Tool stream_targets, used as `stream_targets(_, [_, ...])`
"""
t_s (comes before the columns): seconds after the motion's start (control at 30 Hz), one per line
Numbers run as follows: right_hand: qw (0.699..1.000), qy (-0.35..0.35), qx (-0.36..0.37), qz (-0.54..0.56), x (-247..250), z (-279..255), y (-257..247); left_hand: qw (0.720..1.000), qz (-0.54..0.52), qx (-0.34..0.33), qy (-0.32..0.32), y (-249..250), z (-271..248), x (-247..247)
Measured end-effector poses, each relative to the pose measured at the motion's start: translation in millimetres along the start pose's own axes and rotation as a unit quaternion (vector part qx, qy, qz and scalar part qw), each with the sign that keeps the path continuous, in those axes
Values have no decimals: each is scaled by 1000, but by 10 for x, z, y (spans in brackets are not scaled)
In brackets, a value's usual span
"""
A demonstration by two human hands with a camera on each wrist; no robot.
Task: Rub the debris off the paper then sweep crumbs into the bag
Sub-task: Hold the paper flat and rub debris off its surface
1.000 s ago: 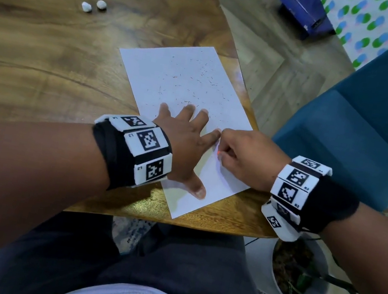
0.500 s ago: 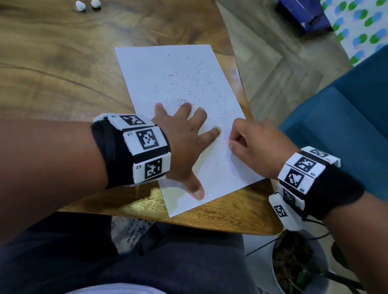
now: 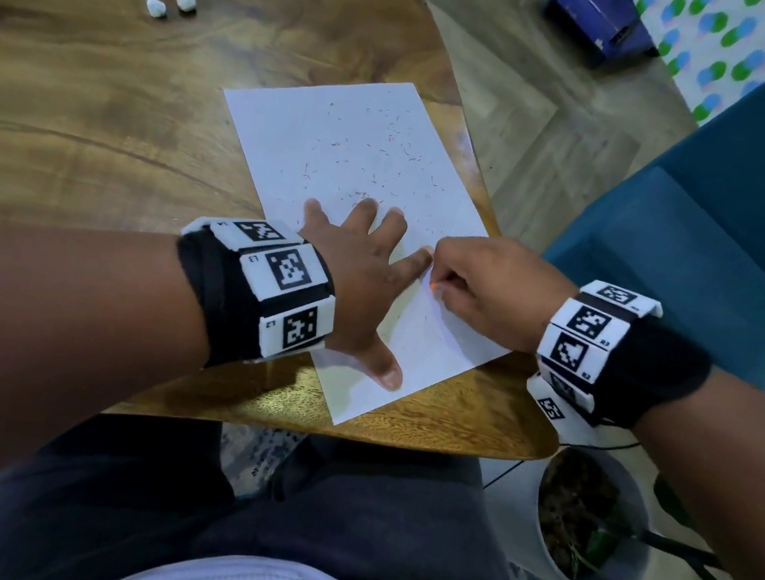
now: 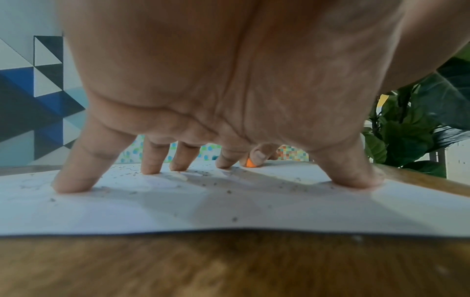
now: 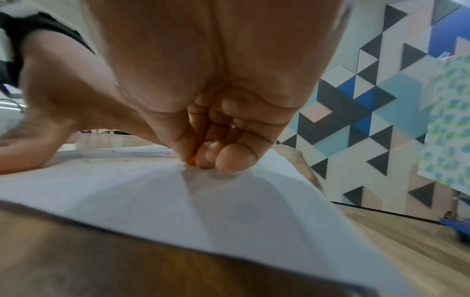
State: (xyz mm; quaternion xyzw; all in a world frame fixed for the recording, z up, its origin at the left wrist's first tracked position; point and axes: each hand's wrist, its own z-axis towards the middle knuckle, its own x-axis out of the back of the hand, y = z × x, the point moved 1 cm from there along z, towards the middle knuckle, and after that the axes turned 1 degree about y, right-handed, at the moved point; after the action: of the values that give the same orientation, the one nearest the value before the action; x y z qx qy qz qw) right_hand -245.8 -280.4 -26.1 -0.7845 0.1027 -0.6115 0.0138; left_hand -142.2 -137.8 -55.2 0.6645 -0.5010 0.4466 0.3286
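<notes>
The left hand [image 3: 361, 281] pressed flat, fingers spread, on the thin, slide-prone paper [image 3: 343, 155]; beside it the right hand [image 3: 487, 293] pinched a small orange eraser [image 4: 250, 163].

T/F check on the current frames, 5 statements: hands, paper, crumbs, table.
1. The left hand lies with spread fingers on the paper. True.
2. The right hand is flat and holds nothing. False: its curled fingers pinch a small orange eraser against the sheet.
3. The crumbs are scattered over the paper. True.
4. The paper lies in the middle of the table. False: it sits at the table's near right corner, and its right edge overhangs the table.
5. Two small white lumps sit on the paper. False: they sit on bare wood, far from it.
</notes>
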Motion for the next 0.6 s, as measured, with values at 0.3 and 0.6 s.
stream_targets(0.3, [993,-88,81,9,-57,-260,-43,1000,-3,2,0,-5,4,-20])
stream_targets(0.6, [997,31,-74,-2,-53,80,-12,1000,-3,-4,6,-23,-17,-39])
